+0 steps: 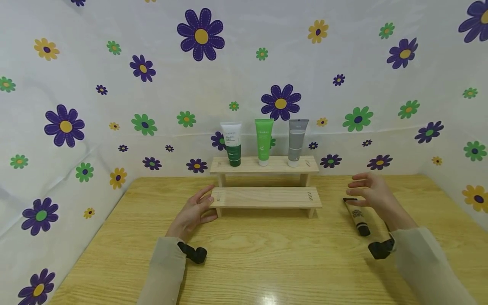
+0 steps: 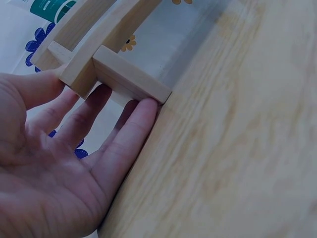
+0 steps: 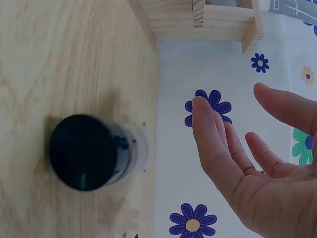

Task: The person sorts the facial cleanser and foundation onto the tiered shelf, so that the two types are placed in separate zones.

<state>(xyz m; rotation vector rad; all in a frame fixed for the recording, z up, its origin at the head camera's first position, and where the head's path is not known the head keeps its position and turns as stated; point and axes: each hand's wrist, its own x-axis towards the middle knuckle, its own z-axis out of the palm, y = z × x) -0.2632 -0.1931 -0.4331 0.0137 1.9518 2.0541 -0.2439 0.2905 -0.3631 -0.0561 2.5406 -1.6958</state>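
Observation:
A two-tier wooden stand (image 1: 267, 197) sits near the back of the table. My left hand (image 1: 193, 212) touches its left end; in the left wrist view, the fingers (image 2: 126, 141) rest against a leg and the thumb against the board's end. On the upper tier stand a white and dark-green squeeze tube (image 1: 232, 144), a bright green tube (image 1: 264, 142) and a grey tube (image 1: 296, 142), caps down. My right hand (image 1: 375, 195) hovers, holding nothing, over a tan tube with a black cap (image 1: 357, 217). That tube lies on the table right of the stand.
The wood-grain table (image 1: 259, 258) reaches back to a white cloth backdrop (image 1: 160, 97) printed with flowers, which also rises along both sides. A black wrist camera (image 1: 196, 255) is strapped to the left wrist, another (image 1: 380, 250) to the right.

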